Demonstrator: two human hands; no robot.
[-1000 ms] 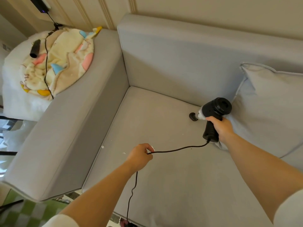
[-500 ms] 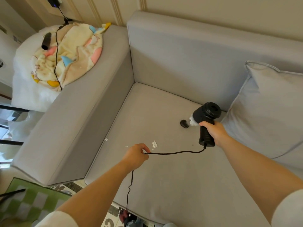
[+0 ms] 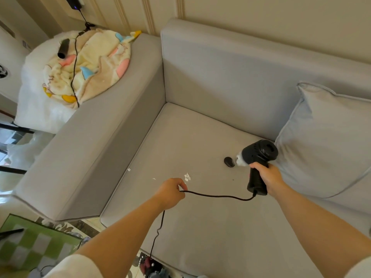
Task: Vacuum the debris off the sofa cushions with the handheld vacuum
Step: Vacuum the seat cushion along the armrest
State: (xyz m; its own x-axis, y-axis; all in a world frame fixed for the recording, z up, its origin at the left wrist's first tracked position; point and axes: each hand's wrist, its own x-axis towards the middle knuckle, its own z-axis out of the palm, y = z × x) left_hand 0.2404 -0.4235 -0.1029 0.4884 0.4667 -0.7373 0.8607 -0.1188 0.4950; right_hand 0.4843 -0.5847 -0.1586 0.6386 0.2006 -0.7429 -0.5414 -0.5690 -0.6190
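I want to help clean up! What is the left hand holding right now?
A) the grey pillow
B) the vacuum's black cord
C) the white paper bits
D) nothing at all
B: the left hand is pinched on the black cord, which runs across the seat cushion to the handheld vacuum gripped by the right hand; the white scraps lie loose nearby.

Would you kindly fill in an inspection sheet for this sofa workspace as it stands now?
Surface: grey fabric seat cushion, white paper scraps near its middle, smaller flecks by the armrest.
Job's things: black handheld vacuum, nozzle pointing at the seat.
Clutter: grey throw pillow at the backrest.
Hands: right hand grips the vacuum handle; left hand pinches the cord.
Cables: black power cord runs from handle, over the seat edge.
Surroundings: pastel patterned blanket beyond the armrest; green checked mat on the floor.
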